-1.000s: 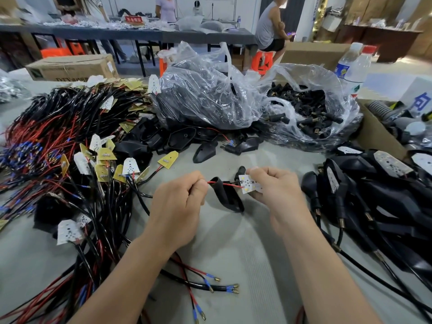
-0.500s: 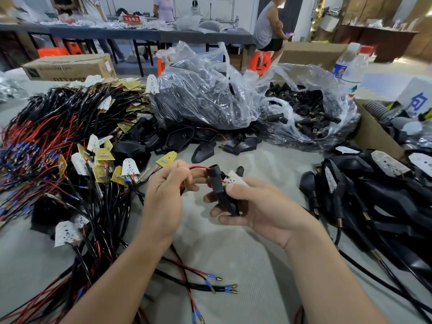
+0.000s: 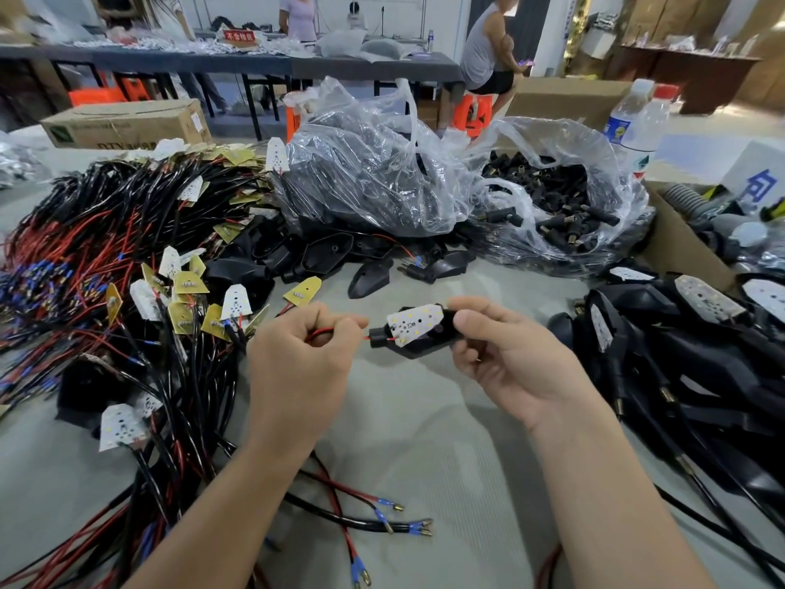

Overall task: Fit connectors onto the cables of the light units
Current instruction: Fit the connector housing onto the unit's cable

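My right hand (image 3: 505, 354) grips a black light housing (image 3: 418, 344) with a white LED board (image 3: 412, 323) lying on its face. A red cable (image 3: 323, 332) runs out of the housing's round neck to the left. My left hand (image 3: 297, 359) is closed around that cable, thumb and finger pinching it just left of the neck. Both hands hover above the grey table (image 3: 424, 452) at the centre of the head view. Cable ends with blue sleeves and brass terminals (image 3: 399, 520) lie on the table below my wrists.
A heap of red and black cables with LED boards (image 3: 119, 257) fills the left. Clear bags of black parts (image 3: 382, 176) and connectors (image 3: 565, 210) stand behind. Assembled black units (image 3: 679, 367) pile at the right beside a cardboard box (image 3: 679, 248) and bottles (image 3: 637, 121).
The housing has turned so the white LED board faces up. My right hand has shifted right to hold its body. The red cable is drawn further through the neck toward my left hand.
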### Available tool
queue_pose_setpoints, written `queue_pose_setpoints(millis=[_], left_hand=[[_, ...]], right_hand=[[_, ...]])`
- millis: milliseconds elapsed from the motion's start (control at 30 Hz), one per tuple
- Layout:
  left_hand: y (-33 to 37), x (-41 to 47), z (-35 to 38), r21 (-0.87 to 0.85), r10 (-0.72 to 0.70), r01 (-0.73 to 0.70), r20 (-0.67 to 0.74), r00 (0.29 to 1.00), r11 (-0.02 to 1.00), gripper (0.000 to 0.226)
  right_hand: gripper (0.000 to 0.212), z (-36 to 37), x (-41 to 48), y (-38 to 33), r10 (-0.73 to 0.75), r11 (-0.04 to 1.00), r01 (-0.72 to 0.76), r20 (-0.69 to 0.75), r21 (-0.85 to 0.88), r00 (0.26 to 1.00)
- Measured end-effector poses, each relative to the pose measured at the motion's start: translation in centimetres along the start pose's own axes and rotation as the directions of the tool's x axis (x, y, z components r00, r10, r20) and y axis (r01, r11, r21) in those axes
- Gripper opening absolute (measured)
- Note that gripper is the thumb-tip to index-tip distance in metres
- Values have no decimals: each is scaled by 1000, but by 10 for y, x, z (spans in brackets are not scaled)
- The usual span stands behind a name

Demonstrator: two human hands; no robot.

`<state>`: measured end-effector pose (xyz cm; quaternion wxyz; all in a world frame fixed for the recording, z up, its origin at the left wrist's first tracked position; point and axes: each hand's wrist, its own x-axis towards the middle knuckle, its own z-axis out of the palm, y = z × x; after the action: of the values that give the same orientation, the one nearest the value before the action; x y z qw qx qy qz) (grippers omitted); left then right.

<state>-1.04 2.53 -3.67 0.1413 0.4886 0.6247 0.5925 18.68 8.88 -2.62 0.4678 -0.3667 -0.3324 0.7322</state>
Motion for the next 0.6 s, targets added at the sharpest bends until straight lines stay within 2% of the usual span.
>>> queue_pose_setpoints(millis=[100,167,267,367,433,533,600], left_hand=[[-1,0,1,26,8,-9,57,998,1000,31],[-6,3,2,-34,-26,29,91,996,999,36],[-7,5,4,-80,-70,82,143,987,993,36],[-5,2,7,-109,-61,86,214,975,990,30],[-6,1,8,-121,-65,99,258,964,988,31],[-9,0,9,-37,-86,100,276,957,994,27],[-10,1,6,16,-82,81,349,934,997,23]], right_hand=[[24,-1,3,2,-57,998,57,-77,-4,995],[25,0,2,4,-87,988,74,-94,-135,992],[30,1,3,8,-140,919,94,-94,-383,986],[39,5,3,17,-125,835,109,7,-539,992],[43,8,2,24,-142,731,150,66,-666,988],[30,9,2,28,-222,528,167,54,-833,974],[24,8,2,27,-293,378,165,51,-911,955]])
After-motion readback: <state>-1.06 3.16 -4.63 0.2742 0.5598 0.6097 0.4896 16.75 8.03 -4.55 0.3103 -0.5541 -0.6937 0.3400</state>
